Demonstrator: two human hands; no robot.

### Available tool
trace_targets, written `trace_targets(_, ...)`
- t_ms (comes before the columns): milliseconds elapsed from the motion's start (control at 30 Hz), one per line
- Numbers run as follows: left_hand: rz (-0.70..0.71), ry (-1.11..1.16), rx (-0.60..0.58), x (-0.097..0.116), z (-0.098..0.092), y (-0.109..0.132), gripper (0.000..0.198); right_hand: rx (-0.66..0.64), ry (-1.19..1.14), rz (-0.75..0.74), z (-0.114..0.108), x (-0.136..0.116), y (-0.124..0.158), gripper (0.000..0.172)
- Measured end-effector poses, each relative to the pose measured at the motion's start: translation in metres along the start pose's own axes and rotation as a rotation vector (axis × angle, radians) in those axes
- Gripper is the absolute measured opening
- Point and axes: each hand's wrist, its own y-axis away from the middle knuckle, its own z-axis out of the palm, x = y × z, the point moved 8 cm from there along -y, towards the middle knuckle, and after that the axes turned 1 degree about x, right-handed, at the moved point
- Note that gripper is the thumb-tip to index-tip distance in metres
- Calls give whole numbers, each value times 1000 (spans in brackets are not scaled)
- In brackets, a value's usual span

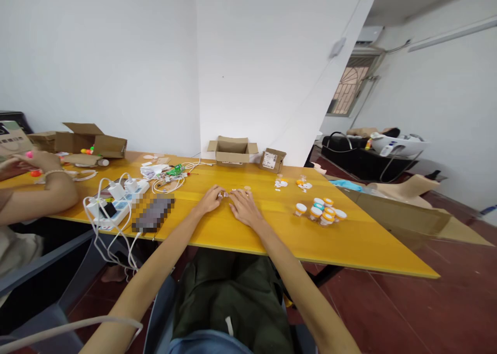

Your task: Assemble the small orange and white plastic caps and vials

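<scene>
Over the middle of the yellow table, my left hand [210, 199] has its fingers bent together at a small whitish part [220, 195]. Whether they pinch that part or something hidden, I cannot make out. My right hand [245, 208] rests palm down a little to the right, fingers spread on the tabletop. A second small pale piece [225, 194] lies between the two hands. Just beyond my right fingertips is a flat beige disc [247, 188]. To the right stands a group of small see-through cups with white, orange and teal lids [327, 215].
Small white and orange parts [304, 183] lie at the table's right rear. Cardboard boxes [232, 152] stand by the wall. At left are a blurred-out dark device [153, 214], a power strip [122, 204], cables, and another person's arm [42, 193].
</scene>
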Motion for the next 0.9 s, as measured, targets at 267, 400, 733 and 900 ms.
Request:
trace_targets(267,-45,60,108,-11,-8,-4,16,-100,263,-44,9,-10,-16,36)
trace_targets(400,-81,93,165,-18,-13,-4,21,-166,375,-46,20,-21,-29,32)
trace_targets(733,-158,228,236,-12,-24,0,32,-150,392,15,22,-23,-32,32)
trace_targets(900,-192,311,212,-9,-22,1,34,-90,319,25,18,-21,-30,34)
